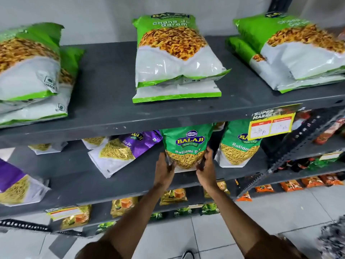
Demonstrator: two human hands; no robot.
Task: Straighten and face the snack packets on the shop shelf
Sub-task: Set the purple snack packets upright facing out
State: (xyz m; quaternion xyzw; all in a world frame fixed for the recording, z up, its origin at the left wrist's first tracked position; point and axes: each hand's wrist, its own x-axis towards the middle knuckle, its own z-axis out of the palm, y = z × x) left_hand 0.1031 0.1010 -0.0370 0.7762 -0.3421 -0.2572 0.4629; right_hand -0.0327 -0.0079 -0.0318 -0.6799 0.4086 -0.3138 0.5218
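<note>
A green Ratlami Sev packet (pixel 186 144) stands upright on the second grey shelf (pixel 78 174), label facing me. My left hand (pixel 165 169) grips its lower left edge and my right hand (pixel 206 168) grips its lower right edge. A second green Ratlami Sev packet (pixel 239 148) stands just to its right, partly behind a yellow price tag (pixel 271 124). To the left, a purple Aloo Sev packet (pixel 123 150) lies tilted on the same shelf. Another purple packet (pixel 15 184) lies at the far left.
The top shelf (pixel 112 75) carries three stacks of light-green Chana Jor Garam packets (pixel 173 53), lying flat. Lower shelves hold yellow packets (pixel 173 196) and orange packets (pixel 291 185). A perforated metal upright (pixel 280 161) slants across the right. White floor tiles lie below.
</note>
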